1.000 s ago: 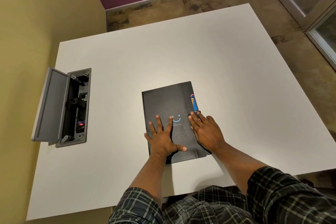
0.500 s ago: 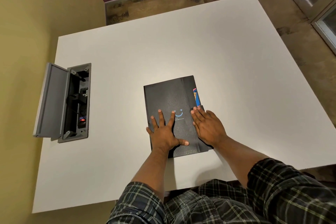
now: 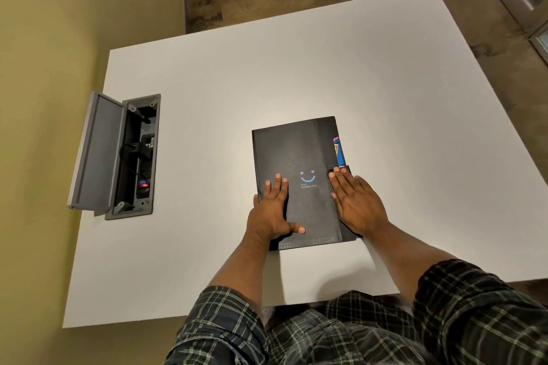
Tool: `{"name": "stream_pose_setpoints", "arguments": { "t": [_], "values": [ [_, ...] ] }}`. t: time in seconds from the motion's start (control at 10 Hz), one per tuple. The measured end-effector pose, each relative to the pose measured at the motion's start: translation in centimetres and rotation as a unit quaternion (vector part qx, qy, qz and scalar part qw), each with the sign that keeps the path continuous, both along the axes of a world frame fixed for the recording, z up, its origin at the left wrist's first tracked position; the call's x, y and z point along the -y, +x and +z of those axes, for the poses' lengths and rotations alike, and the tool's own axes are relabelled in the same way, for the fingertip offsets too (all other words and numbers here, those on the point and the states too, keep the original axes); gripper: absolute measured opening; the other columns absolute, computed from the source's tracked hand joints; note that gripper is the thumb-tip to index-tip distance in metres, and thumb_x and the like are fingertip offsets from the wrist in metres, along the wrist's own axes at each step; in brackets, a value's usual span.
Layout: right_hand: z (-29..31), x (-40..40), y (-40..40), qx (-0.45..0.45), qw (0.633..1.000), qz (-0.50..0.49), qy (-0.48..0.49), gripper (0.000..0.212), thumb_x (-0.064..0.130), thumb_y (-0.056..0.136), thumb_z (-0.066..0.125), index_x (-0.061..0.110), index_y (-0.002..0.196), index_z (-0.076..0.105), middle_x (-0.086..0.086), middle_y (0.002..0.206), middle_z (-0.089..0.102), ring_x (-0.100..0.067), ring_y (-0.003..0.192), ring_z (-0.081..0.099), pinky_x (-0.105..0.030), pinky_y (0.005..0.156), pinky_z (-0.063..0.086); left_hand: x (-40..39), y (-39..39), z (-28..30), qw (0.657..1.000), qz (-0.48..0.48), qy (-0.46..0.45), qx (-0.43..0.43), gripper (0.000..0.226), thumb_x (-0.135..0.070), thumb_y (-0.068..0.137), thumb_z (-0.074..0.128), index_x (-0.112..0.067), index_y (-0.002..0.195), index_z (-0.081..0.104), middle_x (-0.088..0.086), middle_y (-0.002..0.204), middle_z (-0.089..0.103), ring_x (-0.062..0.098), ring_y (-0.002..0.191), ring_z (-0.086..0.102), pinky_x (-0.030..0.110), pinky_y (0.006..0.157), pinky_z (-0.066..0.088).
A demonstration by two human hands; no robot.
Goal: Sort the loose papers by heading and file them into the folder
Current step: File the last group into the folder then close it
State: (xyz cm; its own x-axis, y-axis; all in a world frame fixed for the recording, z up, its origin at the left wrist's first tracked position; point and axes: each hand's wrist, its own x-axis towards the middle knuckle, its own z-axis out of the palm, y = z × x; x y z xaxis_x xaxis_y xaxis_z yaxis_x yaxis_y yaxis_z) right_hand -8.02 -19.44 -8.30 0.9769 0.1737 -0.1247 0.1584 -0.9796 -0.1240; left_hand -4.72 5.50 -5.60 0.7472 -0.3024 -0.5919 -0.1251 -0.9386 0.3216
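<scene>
Closed black folder (image 3: 299, 175) lies near tabletop's (image 3: 207, 83) front edge, left hand (image 3: 271, 213) and right hand (image 3: 357, 201) flat, fingers unclenched; open evenly, steadying spine side.

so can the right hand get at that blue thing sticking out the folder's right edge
Probably yes: the right hand lies flat on the folder, fingertips just short of the blue item, with nothing between them.

Folder (image 3: 299, 157) on table (image 3: 385, 83) — hands on it, socket box (image 3: 130, 154) left
</scene>
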Motion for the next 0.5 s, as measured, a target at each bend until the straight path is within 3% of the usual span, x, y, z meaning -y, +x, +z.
{"name": "stream_pose_setpoints", "arguments": {
  "t": [0.3, 0.4, 0.5],
  "values": [
    [0.0, 0.8, 0.5, 0.006, 0.999, -0.025, -0.02, 0.057, 0.034, 0.104, 0.023, 0.008, 0.152, 0.041, -0.012, 0.156, 0.042, -0.027, 0.146, 0.039, -0.04, 0.113, 0.038, 1.6, 0.0, -0.1, 1.0, -0.001, 0.002, 0.017, 0.139, -0.077, 0.062, 0.072, -0.025, 0.158, -0.014, -0.005, 0.164, -0.025, 0.024, 0.152, -0.019, 0.054, 0.121, -0.001],
    [1.5, -0.2, 0.6, -0.014, 0.999, -0.039, -0.011, 0.06, 0.038, 0.105, 0.022, 0.007, 0.154, 0.037, -0.014, 0.158, 0.04, -0.028, 0.147, 0.037, -0.04, 0.111, 0.039, 1.3, 0.1, 1.2, 0.995, -0.027, 0.034, 0.089, 0.12, -0.086, 0.075, 0.046, -0.018, 0.16, -0.005, 0.0, 0.167, -0.013, 0.022, 0.155, -0.01, 0.049, 0.123, -0.006],
    [2.0, -0.4, 0.7, 0.021, 0.998, -0.066, 0.007, 0.063, 0.042, 0.104, 0.029, 0.007, 0.156, 0.03, -0.014, 0.162, 0.032, -0.028, 0.15, 0.032, -0.041, 0.117, 0.034, 0.9, -0.6, 1.6, 0.982, 0.015, 0.029, 0.185, 0.106, -0.079, 0.086, 0.033, -0.01, 0.16, 0.002, 0.005, 0.168, -0.007, 0.022, 0.155, -0.008, 0.043, 0.125, -0.005]
  ]
}}
